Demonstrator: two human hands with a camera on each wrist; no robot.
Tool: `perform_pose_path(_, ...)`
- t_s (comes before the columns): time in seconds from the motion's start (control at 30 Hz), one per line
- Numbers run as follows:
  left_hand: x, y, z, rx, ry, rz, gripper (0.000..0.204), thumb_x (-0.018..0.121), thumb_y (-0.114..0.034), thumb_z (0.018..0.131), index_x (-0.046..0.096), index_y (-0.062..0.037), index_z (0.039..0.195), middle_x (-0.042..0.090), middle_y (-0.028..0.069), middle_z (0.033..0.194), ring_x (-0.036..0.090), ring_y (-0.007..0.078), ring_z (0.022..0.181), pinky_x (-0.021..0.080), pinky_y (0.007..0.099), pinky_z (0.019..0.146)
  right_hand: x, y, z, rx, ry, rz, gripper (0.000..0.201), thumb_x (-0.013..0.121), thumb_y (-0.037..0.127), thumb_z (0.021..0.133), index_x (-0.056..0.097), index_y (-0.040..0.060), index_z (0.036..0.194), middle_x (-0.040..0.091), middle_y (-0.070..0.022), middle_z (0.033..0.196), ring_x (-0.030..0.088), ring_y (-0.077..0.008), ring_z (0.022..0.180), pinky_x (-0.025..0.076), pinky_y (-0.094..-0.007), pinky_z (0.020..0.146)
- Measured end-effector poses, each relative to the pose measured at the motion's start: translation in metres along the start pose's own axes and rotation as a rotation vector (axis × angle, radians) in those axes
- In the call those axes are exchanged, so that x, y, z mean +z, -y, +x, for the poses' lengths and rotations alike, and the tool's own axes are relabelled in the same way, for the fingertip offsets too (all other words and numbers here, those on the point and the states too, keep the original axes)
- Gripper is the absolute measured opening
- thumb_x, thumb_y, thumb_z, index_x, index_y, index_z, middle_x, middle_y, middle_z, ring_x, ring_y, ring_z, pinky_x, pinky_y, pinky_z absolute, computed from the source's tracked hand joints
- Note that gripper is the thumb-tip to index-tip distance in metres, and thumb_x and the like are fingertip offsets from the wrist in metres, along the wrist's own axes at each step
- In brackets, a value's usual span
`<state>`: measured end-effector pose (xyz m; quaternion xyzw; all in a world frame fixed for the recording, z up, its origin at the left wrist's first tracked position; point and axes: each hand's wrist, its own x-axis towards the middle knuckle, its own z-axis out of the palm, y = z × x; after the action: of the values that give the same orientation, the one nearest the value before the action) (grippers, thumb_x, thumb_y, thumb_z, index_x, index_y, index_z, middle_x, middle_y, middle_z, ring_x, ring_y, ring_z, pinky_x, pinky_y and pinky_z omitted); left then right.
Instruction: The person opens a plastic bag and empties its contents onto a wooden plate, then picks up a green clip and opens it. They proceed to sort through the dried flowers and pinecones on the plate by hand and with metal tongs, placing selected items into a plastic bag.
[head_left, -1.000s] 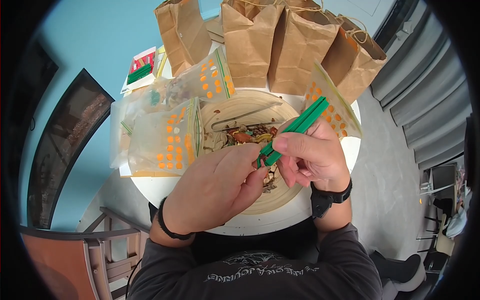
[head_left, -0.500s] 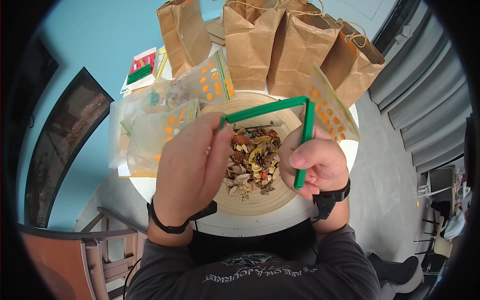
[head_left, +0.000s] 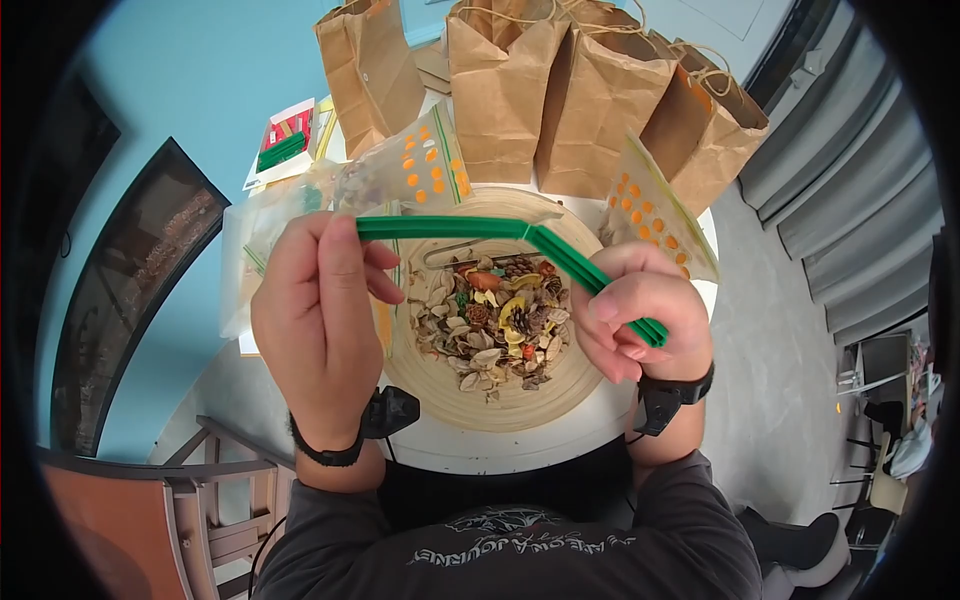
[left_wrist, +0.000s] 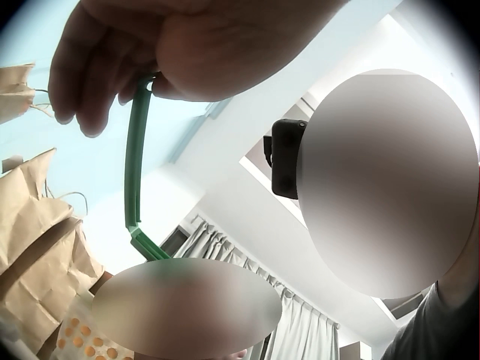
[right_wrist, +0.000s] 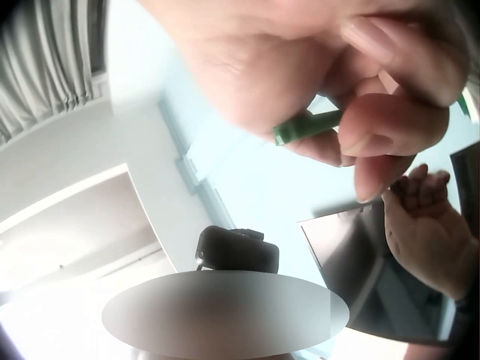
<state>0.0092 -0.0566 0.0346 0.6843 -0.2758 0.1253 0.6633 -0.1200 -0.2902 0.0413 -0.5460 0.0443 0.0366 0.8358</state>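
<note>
A long green hinged plastic bag clip (head_left: 440,228) is held up between both hands, unfolded to a wide angle. My left hand (head_left: 320,300) pinches its left end between thumb and fingers; the left wrist view shows the clip (left_wrist: 135,165) hanging from those fingertips. My right hand (head_left: 648,305) grips the other arm with curled fingers, and the clip's tip (right_wrist: 300,129) pokes out of that hand in the right wrist view. Below the hands, dried potpourri (head_left: 485,355) with pinecones, leaves and yellow slices lies in a round wooden dish (head_left: 450,408).
Metal tongs (head_left: 437,256) lie in the dish's far part. Orange-dotted zip bags stand left (head_left: 425,165) and right (head_left: 650,215). Brown paper bags (head_left: 500,110) line the back. A white box (head_left: 285,128) at back left holds more green clips. Everything stands on a round white table (head_left: 480,455).
The clip was folded together a second ago, then opened to a sharp bend, and is now nearly spread out. My left hand has moved left and up, uncovering the potpourri.
</note>
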Motion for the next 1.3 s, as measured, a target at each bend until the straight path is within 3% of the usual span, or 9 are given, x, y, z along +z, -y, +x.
perform_pose_path(0.03, -0.001, -0.001, 0.0, 0.002, -0.001, 0.002, 0.026, 0.055, -0.017, 0.113, 0.067, 0.0025, 0.101, 0.072, 0.0062, 0.081, 0.065, 0.0081, 0.064, 0.048, 0.0229, 0.06, 0.002, 0.004, -0.003, -0.001, 0.002, 0.0, 0.023, 0.063, 0.012, 0.088, 0.067, -0.0047, 0.072, 0.061, -0.0146, 0.053, 0.049, -0.0145, 0.034, 0.027, -0.0253, 0.035)
perform_pose_path(0.13, -0.006, -0.005, -0.001, -0.038, 0.0, -0.007, 0.027, 0.055, -0.019, 0.114, 0.066, 0.0017, 0.099, 0.071, 0.0052, 0.078, 0.063, 0.0071, 0.062, 0.046, 0.0226, 0.058, 0.005, 0.014, -0.012, 0.048, -0.104, -0.246, 0.014, 0.072, 0.006, 0.094, 0.078, -0.0042, 0.103, 0.069, -0.0097, 0.062, 0.053, -0.0085, 0.04, 0.028, -0.0223, 0.038)
perform_pose_path(0.33, -0.014, -0.018, -0.007, -0.112, -0.014, -0.025, 0.028, 0.058, -0.02, 0.113, 0.067, 0.002, 0.098, 0.07, 0.0058, 0.079, 0.06, 0.0073, 0.06, 0.046, 0.0227, 0.057, -0.003, 0.015, -0.026, -0.099, -0.202, -0.291, 0.017, 0.074, 0.0, 0.096, 0.076, -0.0047, 0.112, 0.072, -0.0096, 0.068, 0.053, -0.0079, 0.044, 0.034, -0.0228, 0.041)
perform_pose_path(0.63, -0.035, -0.037, -0.023, -0.192, 0.139, -0.078, 0.021, 0.059, -0.012, 0.111, 0.067, 0.0066, 0.103, 0.071, 0.0098, 0.081, 0.06, 0.0098, 0.062, 0.046, 0.0225, 0.058, -0.019, 0.015, -0.034, -0.318, -0.145, -0.236, 0.015, 0.07, 0.001, 0.098, 0.077, -0.0063, 0.109, 0.071, -0.0106, 0.066, 0.05, -0.008, 0.042, 0.032, -0.0225, 0.04)
perform_pose_path(0.7, -0.037, -0.038, -0.024, -0.168, 0.168, 0.002, 0.025, 0.057, -0.016, 0.112, 0.066, 0.0055, 0.102, 0.069, 0.0116, 0.078, 0.06, 0.0135, 0.055, 0.046, 0.0234, 0.053, -0.021, 0.016, -0.034, -0.321, -0.127, -0.218, 0.016, 0.069, 0.002, 0.098, 0.077, -0.0067, 0.109, 0.07, -0.0109, 0.066, 0.05, -0.0082, 0.042, 0.032, -0.0225, 0.039)
perform_pose_path(0.93, -0.038, -0.033, -0.017, -0.18, 0.199, -0.007, 0.024, 0.057, -0.014, 0.111, 0.066, 0.0061, 0.102, 0.069, 0.0116, 0.078, 0.06, 0.014, 0.055, 0.046, 0.0235, 0.052, -0.023, 0.017, -0.027, -0.324, -0.085, -0.183, 0.016, 0.068, 0.003, 0.099, 0.077, -0.0071, 0.108, 0.068, -0.011, 0.063, 0.048, -0.0085, 0.04, 0.031, -0.0226, 0.038)
perform_pose_path(1.0, -0.037, -0.031, -0.014, -0.233, 0.205, -0.115, 0.019, 0.06, -0.009, 0.11, 0.066, 0.0074, 0.104, 0.071, 0.0104, 0.081, 0.06, 0.01, 0.061, 0.046, 0.022, 0.057, -0.023, 0.016, -0.026, -0.32, -0.098, -0.18, 0.016, 0.068, 0.003, 0.099, 0.077, -0.0069, 0.108, 0.068, -0.011, 0.064, 0.048, -0.0088, 0.04, 0.031, -0.0227, 0.038)
perform_pose_path(1.3, -0.029, -0.019, -0.004, -0.291, 0.19, -0.155, 0.017, 0.062, -0.01, 0.108, 0.067, 0.0055, 0.103, 0.071, 0.0079, 0.079, 0.059, 0.0077, 0.059, 0.044, 0.0209, 0.055, -0.029, 0.013, -0.012, -0.31, -0.146, -0.142, 0.017, 0.068, 0.008, 0.102, 0.076, -0.0059, 0.108, 0.069, -0.012, 0.066, 0.048, -0.0102, 0.039, 0.033, -0.0232, 0.038)
